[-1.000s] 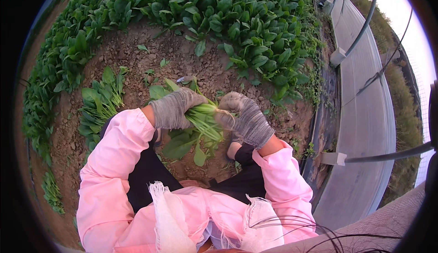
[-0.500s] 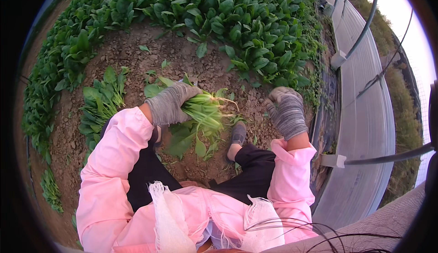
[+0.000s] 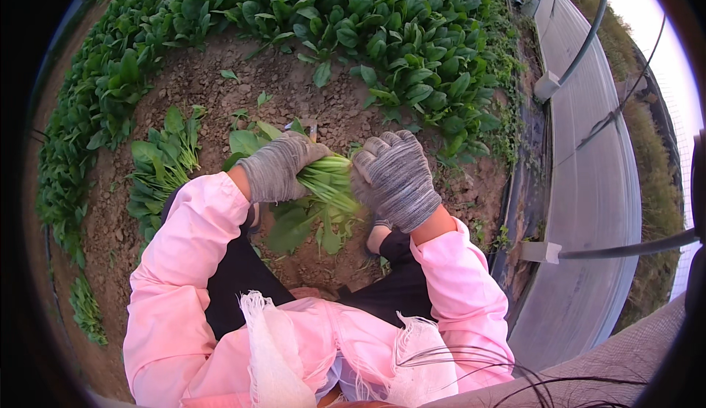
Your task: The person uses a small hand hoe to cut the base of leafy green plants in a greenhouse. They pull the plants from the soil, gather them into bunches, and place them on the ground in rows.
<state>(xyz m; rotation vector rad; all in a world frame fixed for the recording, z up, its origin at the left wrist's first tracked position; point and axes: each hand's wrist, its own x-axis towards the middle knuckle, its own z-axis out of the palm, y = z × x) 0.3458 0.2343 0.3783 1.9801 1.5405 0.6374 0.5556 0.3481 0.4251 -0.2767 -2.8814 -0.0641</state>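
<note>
My left hand [image 3: 278, 169], in a grey knitted glove, is closed around the stems of a bunch of spinach [image 3: 323, 187]. Its leaves hang down below and stick out to the left of the glove. My right hand [image 3: 396, 178], gloved alike, has its fingers bent over the root end of the same bunch and hides the roots. Some blur lies over its thumb side. Just beyond my left hand a small brownish and pale object [image 3: 313, 130] pokes up, mostly hidden; its kind I cannot make out.
A pile of cut spinach [image 3: 165, 154] lies on the soil to the left, with another small heap [image 3: 87, 309] farther out. Growing spinach [image 3: 353, 18] fills the far side. On the right runs a plastic sheet wall [image 3: 581, 187] with curved poles [image 3: 625, 247]. My shoe [image 3: 379, 237] is below the bunch.
My right hand has come left from beside the bunch to its root end, where the roots were showing before. My left hand keeps its hold almost in place.
</note>
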